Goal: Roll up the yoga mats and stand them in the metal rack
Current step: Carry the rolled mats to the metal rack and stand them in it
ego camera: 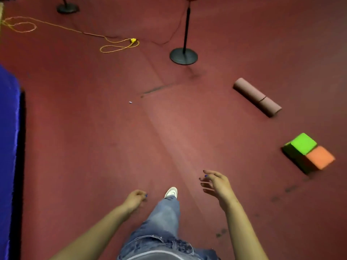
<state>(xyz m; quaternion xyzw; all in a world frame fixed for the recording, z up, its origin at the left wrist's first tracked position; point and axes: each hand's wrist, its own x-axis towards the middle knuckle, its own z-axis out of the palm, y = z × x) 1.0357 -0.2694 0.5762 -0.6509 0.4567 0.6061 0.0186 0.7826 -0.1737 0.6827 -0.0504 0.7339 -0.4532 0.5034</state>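
A rolled pink yoga mat [256, 97] lies on the red floor at the right, well ahead of me. A blue mat [8, 147] runs along the left edge of the view, partly cut off. My left hand [135, 199] hangs low by my leg with loosely curled fingers and holds nothing. My right hand [216, 183] is raised slightly, fingers spread and empty, far short of the pink roll. No metal rack is in view.
A green and an orange foam block [309, 153] sit side by side at the right. A black stand with a round base [183, 56] rises ahead, another base [67, 8] at top left. A yellow rope [120, 46] and a dark cable trail across the floor.
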